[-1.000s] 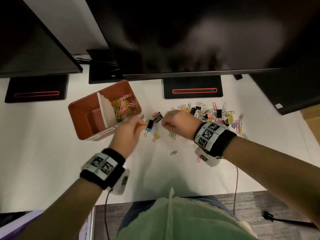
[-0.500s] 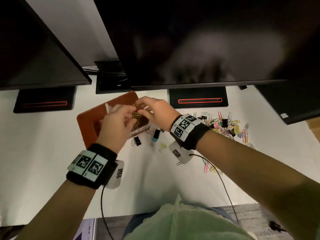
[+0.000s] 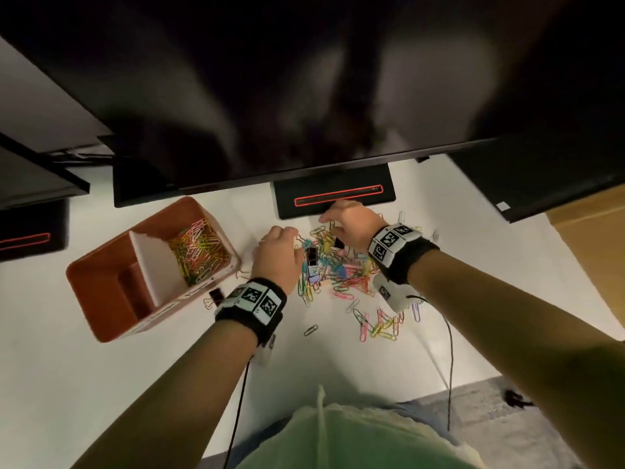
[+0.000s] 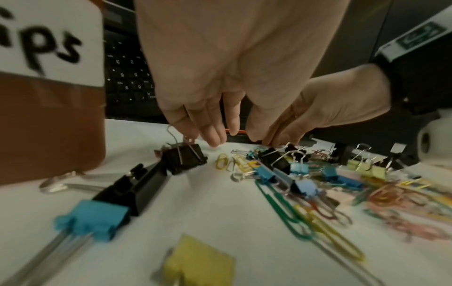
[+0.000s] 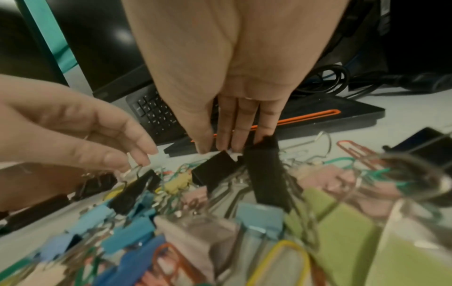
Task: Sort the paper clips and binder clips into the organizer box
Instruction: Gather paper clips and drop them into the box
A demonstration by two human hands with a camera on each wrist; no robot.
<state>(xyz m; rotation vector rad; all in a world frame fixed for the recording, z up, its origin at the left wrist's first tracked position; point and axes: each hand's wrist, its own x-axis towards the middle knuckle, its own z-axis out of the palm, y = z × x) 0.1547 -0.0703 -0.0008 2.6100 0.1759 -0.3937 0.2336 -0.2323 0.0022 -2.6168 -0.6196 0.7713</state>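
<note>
The brown organizer box [image 3: 101, 299] stands at the left, and its right compartment holds coloured paper clips [image 3: 198, 252]. A mixed pile of paper clips and binder clips [image 3: 341, 272] lies to its right. My left hand [image 3: 280, 245] hangs over the pile's left edge. Its relaxed fingers [image 4: 215, 135] touch the wire handle of a black binder clip [image 4: 183, 157] and hold nothing. My right hand [image 3: 345, 221] reaches down at the pile's far side. Its straight fingers [image 5: 225, 135] touch the tops of two black binder clips [image 5: 215, 171].
Monitors overhang the white table [image 3: 67, 384], and a black stand base [image 3: 334, 198] sits just behind the pile. A keyboard [image 4: 127, 77] lies behind the box. A lone black binder clip [image 3: 216, 294] lies by the box's front corner. Loose paper clips [image 3: 378, 324] trail toward me.
Half a second ago both hands were over the box's paper-clip compartment. They have since moved right and now reach down into the pile, holding nothing.
</note>
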